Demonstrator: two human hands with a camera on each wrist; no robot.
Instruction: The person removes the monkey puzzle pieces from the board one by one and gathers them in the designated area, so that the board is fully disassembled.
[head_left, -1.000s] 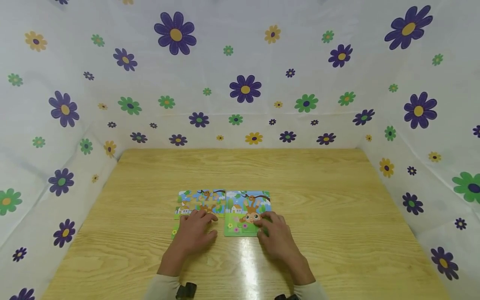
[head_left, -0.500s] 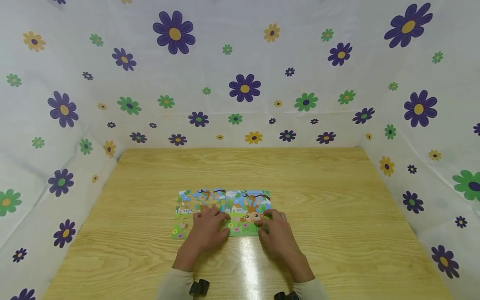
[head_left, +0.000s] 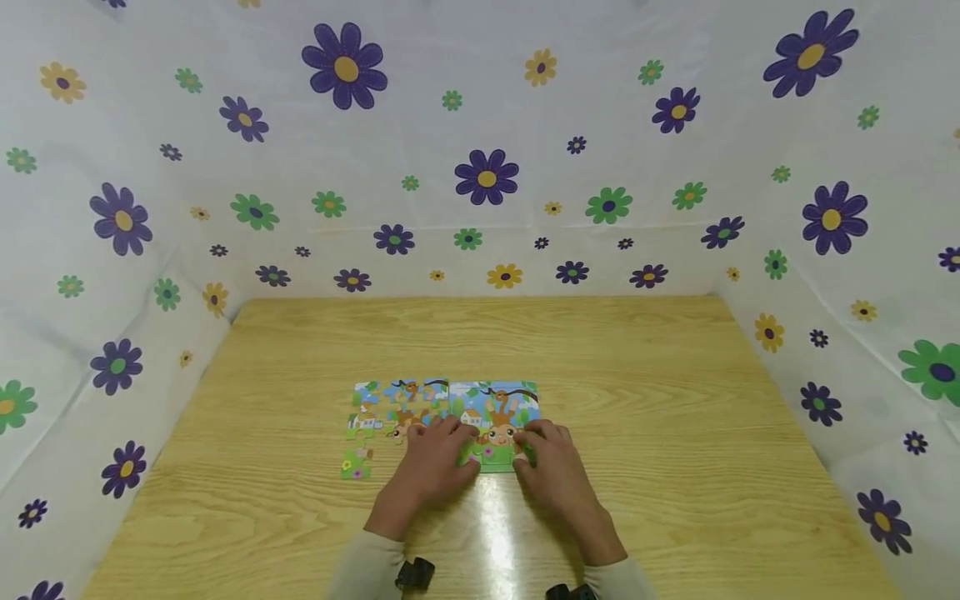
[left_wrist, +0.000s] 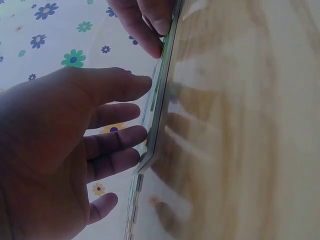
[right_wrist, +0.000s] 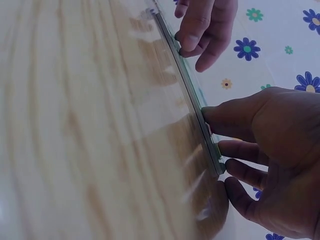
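Observation:
A monkey jigsaw board (head_left: pixel 480 398) lies flat on the wooden table, its picture showing an upside-down monkey, a house and flowers. My left hand (head_left: pixel 437 462) is over the board's near left part, fingers loosely bent; in the left wrist view, its fingertips (left_wrist: pixel 134 135) reach the board's edge. At the board's near right corner is my right hand (head_left: pixel 553 462), with thumb and fingers touching the edge and top, as the right wrist view shows. Jigsaw pieces (head_left: pixel 357 464) with a similar picture lie just left of the board, some partly covered by my left hand.
The wooden table (head_left: pixel 675 400) extends around the board. White cloth (head_left: pixel 420 125) with purple, green and yellow flowers hangs behind it and on both sides. A dark strap-like item (head_left: pixel 415 574) is at the left wrist.
My left hand has moved right, from the loose pieces onto the board's near left part, uncovering the lower left pieces. My right hand has stayed at the board's right corner.

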